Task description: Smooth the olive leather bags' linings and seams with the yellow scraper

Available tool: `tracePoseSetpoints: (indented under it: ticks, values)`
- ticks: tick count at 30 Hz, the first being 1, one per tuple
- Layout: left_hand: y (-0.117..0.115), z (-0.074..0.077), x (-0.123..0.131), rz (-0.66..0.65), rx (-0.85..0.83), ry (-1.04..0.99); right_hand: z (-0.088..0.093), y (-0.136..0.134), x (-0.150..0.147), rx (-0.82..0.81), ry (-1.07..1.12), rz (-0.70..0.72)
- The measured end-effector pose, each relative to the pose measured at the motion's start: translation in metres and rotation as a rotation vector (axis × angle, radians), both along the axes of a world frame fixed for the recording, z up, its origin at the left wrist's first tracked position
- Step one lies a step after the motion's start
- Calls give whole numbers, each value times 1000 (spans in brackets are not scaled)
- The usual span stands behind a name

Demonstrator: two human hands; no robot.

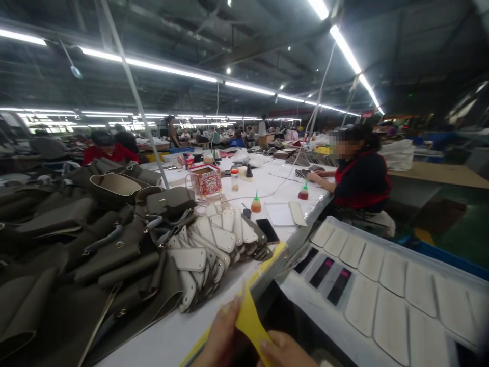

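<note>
At the bottom centre, my left hand [222, 329] grips one side of a thin, bendy yellow piece [250, 316] that looks like cloth or soft sheet. My right hand [286, 349] pinches its lower end, so the piece stretches between both hands at the table's edge. Whether it is joined to the yellow strip [273, 260] along that edge I cannot tell. Just beyond my hands lies a heap of off-white leather-like flaps [223, 237] with metal studs. To the right, a tray [323, 318] holds rows of pale tongue-shaped pieces [393, 311] and several dark strips.
Dark olive bags [114, 250] pile up on the left. A phone [268, 230], an orange glue bottle [255, 204], a red glue bottle [303, 192] and a patterned tin [206, 181] stand or lie on the white table [153, 339]. A co-worker [361, 168] sits at the right.
</note>
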State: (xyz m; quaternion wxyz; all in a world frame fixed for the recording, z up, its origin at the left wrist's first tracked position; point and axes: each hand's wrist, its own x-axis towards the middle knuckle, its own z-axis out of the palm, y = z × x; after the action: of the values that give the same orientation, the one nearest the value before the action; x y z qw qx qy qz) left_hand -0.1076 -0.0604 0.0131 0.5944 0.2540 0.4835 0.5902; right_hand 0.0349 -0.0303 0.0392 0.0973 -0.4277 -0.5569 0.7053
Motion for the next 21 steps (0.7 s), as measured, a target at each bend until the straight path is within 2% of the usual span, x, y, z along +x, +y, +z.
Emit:
tracePoseSetpoints:
  ticks: [1, 3, 4, 5, 6, 8, 9, 11, 13, 14, 16, 18, 19, 21]
  values:
    - [-4, -1, -17, -35, -65, 128, -7, 6, -9, -2, -8, -50]
    - [-11, -1, -52, -191, -167, 412, -19, 20, -26, 47, -28, -149]
    - [-14, 1, -69, -229, -175, 554, -22, 28, -34, 71, -43, -186]
    - [-15, 5, -85, -191, -147, 681, -24, 36, -44, 90, -64, -213]
    - [-13, 9, -101, -98, -96, 804, -26, 43, -55, 105, -91, -233]
    - [-3, 19, -128, 221, 88, 1110, -26, 57, -79, 118, -158, -265]
    - [5, 24, -139, 337, 156, 1184, -26, 61, -90, 126, -186, -276]
    - [22, 31, -153, 452, 233, 1154, -24, 66, -106, 156, -221, -282]
    - [35, 34, -160, 446, 247, 1018, -21, 64, -109, 192, -247, -268]
    - [39, 35, -163, 438, 253, 955, -19, 61, -105, 267, -267, -238]
    - [42, 37, -170, 469, 256, 861, -13, 52, -91, 520, -364, -136]
    - [39, 42, -181, 569, 250, 727, -6, 42, -75, 769, -494, -21]
    - [36, 46, -188, 631, 250, 644, -3, 38, -67, 837, -534, 14]
    - [31, 57, -202, 735, 273, 464, 5, 30, -56, 853, -502, 17]
